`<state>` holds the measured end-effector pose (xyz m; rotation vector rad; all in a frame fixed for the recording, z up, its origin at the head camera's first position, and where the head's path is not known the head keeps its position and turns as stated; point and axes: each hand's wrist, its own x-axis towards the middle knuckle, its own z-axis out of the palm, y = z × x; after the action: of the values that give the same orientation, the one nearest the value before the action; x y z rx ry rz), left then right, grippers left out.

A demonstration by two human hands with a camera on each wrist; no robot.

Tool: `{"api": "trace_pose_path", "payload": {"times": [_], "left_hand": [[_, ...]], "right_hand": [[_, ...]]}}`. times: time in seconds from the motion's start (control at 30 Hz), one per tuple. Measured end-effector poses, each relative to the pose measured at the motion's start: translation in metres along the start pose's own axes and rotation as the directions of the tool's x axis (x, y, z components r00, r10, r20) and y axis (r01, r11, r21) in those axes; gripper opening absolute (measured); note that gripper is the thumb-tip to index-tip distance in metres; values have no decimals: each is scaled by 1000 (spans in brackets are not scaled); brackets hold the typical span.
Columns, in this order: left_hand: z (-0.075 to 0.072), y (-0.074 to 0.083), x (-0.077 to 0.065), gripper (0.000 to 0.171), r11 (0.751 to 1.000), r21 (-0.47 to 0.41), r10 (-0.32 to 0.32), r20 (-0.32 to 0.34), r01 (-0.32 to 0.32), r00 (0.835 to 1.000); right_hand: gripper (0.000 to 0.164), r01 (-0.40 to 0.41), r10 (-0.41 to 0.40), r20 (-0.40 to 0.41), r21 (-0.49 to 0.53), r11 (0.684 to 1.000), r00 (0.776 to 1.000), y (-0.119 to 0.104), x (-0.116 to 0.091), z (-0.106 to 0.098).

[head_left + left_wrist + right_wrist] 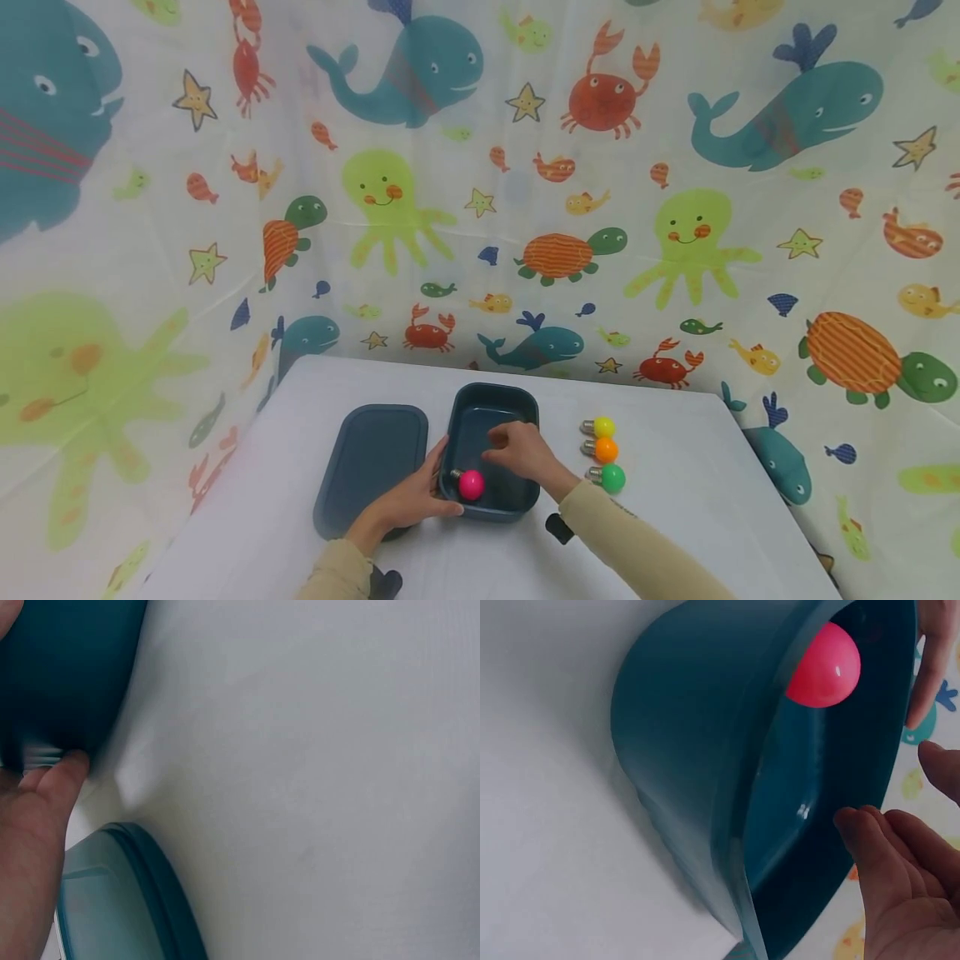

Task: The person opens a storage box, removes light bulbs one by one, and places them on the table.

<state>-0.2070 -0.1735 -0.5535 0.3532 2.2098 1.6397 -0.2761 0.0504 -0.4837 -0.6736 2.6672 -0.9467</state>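
Observation:
A dark teal plastic box (495, 504) stands on the table with a pink light bulb (471, 485) lying in its near left corner. My left hand (412, 500) holds the box at that corner, fingers along the left side and thumb at the near edge. In the left wrist view, the fingers (64, 780) press the box wall. Over the right part of the box hovers my right hand (525, 454), its fingers bent and holding nothing. The right wrist view shows a gap between thumb and fingertips (847, 821), with the pink bulb inside the box beyond.
Left of the box lies a matching flat lid (378, 458). To the right, a yellow bulb (603, 427), an orange bulb (606, 450) and a green bulb (612, 477) lie in a column on the white table (675, 500). A sea-animal curtain (480, 275) hangs behind.

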Motion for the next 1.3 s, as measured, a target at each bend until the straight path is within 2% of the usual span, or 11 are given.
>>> {"api": "trace_pose_path", "payload": {"times": [0.27,0.67,0.93,1.3], "left_hand": [[-1,0,1,115,1000,9,-15,-4,16,1000],[-1,-2,1,116,1000,-6,7,7,-7,1000],[0,0,-1,115,1000,11,10,6,-10,1000],[-1,5,-3,115,1000,12,3,7,-3,1000]], "right_hand": [[47,15,-13,31,-68,998,999,3,-2,7],[46,14,-12,47,-46,999,999,-3,-5,17],[45,-24,30,68,-83,996,997,-5,-4,26],[36,-34,40,61,-97,995,997,-9,-5,33]]}}
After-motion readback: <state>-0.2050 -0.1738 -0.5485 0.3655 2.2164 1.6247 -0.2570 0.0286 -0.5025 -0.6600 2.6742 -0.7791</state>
